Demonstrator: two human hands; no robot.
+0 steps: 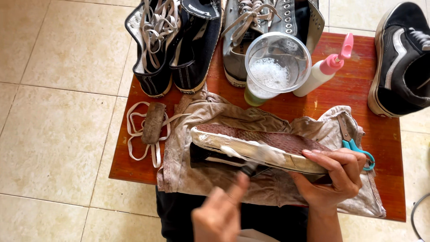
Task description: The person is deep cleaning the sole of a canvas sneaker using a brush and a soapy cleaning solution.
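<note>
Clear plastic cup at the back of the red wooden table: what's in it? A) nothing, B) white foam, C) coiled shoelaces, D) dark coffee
B: the clear plastic cup holds a patch of white foam on its bottom; the loose white shoelaces lie apart on the red wooden table, under a brown brush.

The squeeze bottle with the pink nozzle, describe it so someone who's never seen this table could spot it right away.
Look at the far edge of the red wooden table, just right of the clear plastic cup of foamy water. The squeeze bottle lies tilted there, white-bodied. Its pink nozzle, pointing up and right, sets it apart from the dark shoes around it.
</note>
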